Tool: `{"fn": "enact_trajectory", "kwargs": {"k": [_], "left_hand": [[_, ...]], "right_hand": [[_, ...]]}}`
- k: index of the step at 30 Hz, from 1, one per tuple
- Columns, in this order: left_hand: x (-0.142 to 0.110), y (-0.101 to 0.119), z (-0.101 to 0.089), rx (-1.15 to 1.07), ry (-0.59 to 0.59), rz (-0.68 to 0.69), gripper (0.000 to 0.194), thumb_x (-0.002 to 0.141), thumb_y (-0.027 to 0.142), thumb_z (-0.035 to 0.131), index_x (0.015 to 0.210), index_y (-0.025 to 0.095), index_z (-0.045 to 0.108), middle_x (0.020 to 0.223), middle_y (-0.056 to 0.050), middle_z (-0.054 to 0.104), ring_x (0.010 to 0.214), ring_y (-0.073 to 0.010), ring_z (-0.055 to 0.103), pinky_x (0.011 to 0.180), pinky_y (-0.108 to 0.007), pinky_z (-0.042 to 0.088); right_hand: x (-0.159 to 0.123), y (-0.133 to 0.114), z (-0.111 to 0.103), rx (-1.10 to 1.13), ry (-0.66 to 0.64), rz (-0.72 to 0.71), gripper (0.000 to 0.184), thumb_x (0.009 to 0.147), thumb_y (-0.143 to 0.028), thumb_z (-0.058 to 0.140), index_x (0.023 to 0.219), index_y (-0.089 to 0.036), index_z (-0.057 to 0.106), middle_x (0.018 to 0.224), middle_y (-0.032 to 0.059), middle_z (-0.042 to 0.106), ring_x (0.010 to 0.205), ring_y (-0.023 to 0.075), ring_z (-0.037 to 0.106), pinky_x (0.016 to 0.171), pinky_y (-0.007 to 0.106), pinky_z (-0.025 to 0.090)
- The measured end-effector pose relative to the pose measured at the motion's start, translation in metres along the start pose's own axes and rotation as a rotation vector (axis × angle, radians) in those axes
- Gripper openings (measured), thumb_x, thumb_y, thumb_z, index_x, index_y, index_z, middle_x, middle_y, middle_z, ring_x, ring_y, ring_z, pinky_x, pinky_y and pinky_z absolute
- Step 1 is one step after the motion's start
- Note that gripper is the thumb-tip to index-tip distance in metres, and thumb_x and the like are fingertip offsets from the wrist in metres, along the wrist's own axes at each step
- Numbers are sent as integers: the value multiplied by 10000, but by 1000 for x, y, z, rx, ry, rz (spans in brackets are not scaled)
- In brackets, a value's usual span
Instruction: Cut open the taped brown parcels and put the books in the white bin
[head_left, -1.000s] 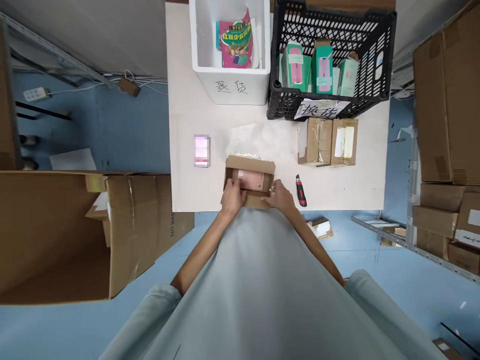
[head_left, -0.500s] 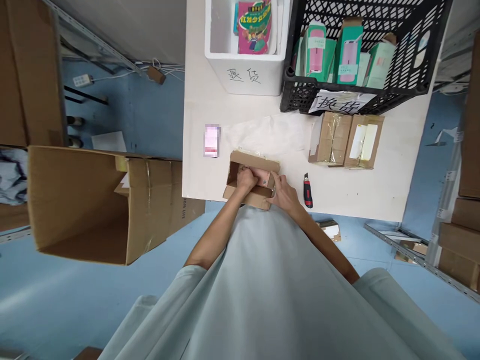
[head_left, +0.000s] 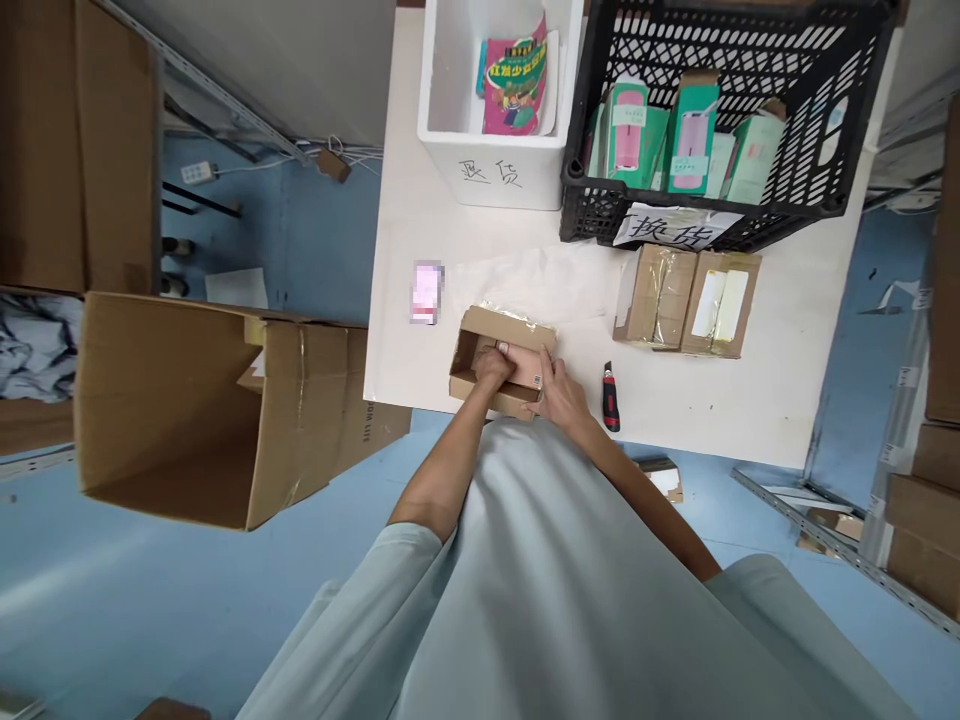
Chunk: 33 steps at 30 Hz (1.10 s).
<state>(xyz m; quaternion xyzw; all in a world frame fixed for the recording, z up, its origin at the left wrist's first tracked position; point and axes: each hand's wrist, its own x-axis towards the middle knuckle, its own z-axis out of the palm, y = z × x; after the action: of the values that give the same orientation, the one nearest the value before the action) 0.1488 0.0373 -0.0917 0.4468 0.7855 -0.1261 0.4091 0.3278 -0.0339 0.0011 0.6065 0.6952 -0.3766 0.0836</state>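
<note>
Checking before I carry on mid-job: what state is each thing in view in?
Small brown cardboard box: open, flaps spread.
Flat pink box: inside it.
Left hand: inside, at the pink box; grip unclear.
Right hand: holding the cardboard box's right end.
Red-and-black box cutter: lying down; blade unclear.
White rectangular bin: open, part-filled.
Black plastic crate: open, part-filled.
Large brown carton: open.
</note>
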Motion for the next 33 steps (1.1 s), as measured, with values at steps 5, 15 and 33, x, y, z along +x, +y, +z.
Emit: {"fn": "enact_trajectory", "kwargs": {"k": [5, 15, 33], "left_hand": [[-14, 3, -27, 86, -30, -3, 427, 874, 337, 829, 1258, 160, 769, 1292, -257, 817, 1292, -402, 769, 1072, -467, 592], [-104, -37, -113, 18, 139, 319, 112, 970, 352, 770, 911, 257, 784, 962, -40, 830, 917, -247, 757, 829, -319, 543], [-166, -42, -121, -189, 782, 1323, 331, 1166, 261, 561, 1231, 369, 867, 1014, -77, 847, 826, -210, 745, 730, -339, 613]], "right_hand": [[1, 5, 7, 63, 61, -2, 1396, 872, -513, 995, 1869, -139, 92, 1511, 274, 602, 1202, 377, 757, 967, 422, 654], [-6, 8, 4, 146, 133, 23, 1115, 901, -457, 959, 1802, -182, 362, 1485, 222, 653, 1172, 345, 775, 912, 406, 657], [-58, -80, -111, 1335, 620, 83, 509, 677, -667, 936, 840, -201, 808, 683, 11, 732, 438, 113, 535, 422, 264, 347]]}}
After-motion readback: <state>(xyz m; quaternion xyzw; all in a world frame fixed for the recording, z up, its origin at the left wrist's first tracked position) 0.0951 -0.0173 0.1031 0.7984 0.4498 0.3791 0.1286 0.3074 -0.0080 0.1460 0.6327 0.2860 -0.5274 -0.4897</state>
